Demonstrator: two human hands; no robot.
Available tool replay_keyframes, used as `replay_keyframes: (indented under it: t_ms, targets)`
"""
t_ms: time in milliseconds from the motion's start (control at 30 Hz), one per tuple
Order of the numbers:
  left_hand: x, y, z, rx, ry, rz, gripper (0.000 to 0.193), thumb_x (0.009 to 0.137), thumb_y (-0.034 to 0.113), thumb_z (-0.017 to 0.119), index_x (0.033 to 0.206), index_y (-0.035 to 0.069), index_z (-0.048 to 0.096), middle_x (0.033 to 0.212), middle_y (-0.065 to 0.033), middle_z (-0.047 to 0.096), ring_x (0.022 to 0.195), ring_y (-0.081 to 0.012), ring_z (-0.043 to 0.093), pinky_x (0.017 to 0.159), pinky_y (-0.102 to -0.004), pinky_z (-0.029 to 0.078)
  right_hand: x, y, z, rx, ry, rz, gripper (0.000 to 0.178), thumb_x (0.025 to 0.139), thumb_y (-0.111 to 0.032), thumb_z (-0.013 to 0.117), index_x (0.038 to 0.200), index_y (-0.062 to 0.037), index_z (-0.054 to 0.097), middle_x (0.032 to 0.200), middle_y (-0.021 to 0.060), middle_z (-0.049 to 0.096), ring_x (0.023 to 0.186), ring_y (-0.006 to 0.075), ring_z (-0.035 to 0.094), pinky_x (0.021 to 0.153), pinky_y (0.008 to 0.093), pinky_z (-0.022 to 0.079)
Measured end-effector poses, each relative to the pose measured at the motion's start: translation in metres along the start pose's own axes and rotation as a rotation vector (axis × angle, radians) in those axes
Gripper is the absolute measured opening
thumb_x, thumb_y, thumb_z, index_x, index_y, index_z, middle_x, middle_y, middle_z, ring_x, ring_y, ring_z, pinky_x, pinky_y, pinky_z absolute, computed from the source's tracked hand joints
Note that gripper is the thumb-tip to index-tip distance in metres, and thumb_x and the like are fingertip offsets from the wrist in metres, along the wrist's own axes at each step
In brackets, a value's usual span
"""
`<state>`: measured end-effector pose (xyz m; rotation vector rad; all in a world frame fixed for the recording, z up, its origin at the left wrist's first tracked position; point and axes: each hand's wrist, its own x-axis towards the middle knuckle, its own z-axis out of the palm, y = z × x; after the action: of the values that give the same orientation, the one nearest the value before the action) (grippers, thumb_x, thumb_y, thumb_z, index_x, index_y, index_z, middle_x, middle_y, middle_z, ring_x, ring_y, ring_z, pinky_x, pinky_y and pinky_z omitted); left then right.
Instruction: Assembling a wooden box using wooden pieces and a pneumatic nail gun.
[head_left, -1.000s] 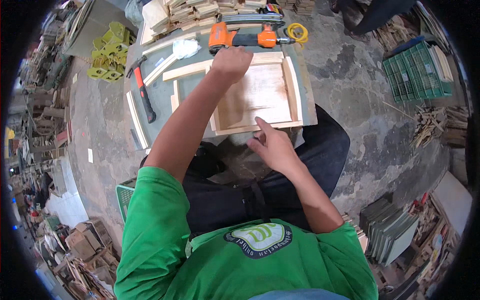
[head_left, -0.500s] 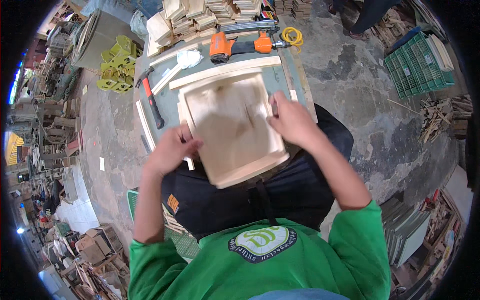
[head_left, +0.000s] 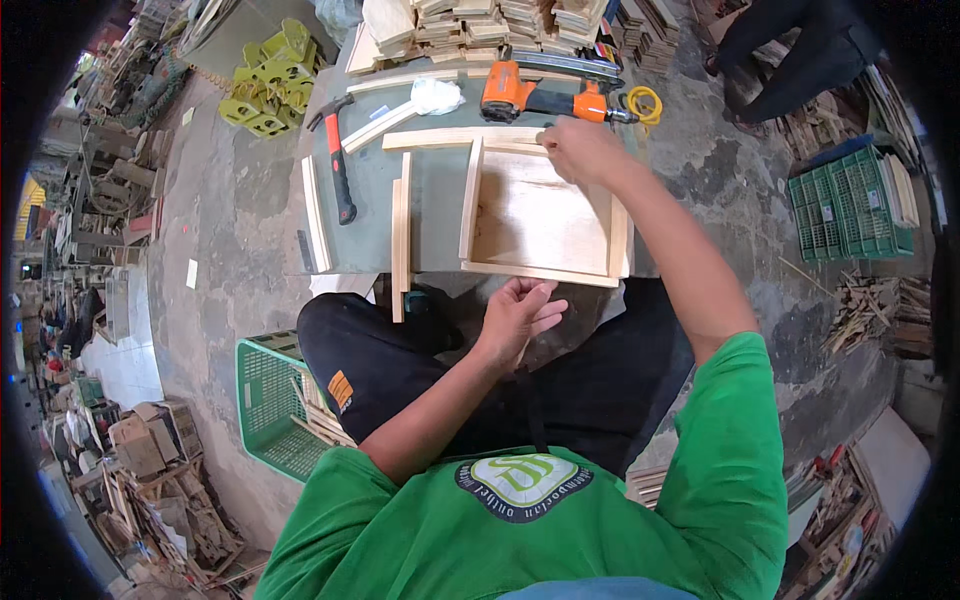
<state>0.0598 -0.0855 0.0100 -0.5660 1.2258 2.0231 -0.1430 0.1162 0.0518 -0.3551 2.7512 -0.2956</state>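
Honestly the shallow wooden box at the table's near edge looks light and stiff, so grab opposite walls; right hand's curled at the far side, left hand's half-curled nearside, can't tell if either actually grips.

A grey-green worktable carries a claw hammer at its left, beside a loose wooden strip. Toward the far side lie an orange-and-black pneumatic nailer and stacked cut boards. A shallow wooden box rests at the near edge, right of paired strips jutting past it.
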Motion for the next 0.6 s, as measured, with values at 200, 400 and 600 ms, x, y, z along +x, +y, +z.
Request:
replay_keyframes:
  t_ms: [200,400,600]
  targets:
    - [0.012,-0.006,0.002,-0.014,-0.103,-0.008,0.031,0.102,0.019,0.067,0.125,0.004,0.054,0.135,-0.0171,0.065,0.102,-0.0247,0.074,0.091,-0.0400,0.060,0.001,0.009,0.016,-0.090,0.283,-0.143,0.018,0.098,-0.019,0.057,0.103,-0.0119,0.073,0.106,0.0101,0.068,0.104,0.0341,0.067,0.089,0.0481,0.056]
    - [0.018,-0.011,-0.006,-0.003,-0.094,0.028,0.030,0.101,0.019,0.068,0.123,0.003,0.057,0.117,-0.0138,0.071,0.094,-0.0217,0.073,0.085,-0.0369,0.060,-0.002,0.013,0.018,-0.032,0.324,-0.054,0.019,0.094,-0.024,0.063,0.107,-0.0131,0.073,0.108,0.0079,0.069,0.105,0.0344,0.067,0.090,0.0478,0.055]
    - [-0.019,0.056,-0.050,1.181,0.059,0.554,0.041,0.085,0.014,0.083,0.117,0.000,0.061,0.084,-0.0094,0.066,0.070,-0.0170,0.064,0.067,-0.0293,0.053,-0.074,0.013,0.013,0.206,0.697,0.203,0.042,0.091,-0.024,0.068,0.131,-0.0096,0.067,0.124,0.0178,0.069,0.115,0.0356,0.066,0.099,0.0436,0.053]
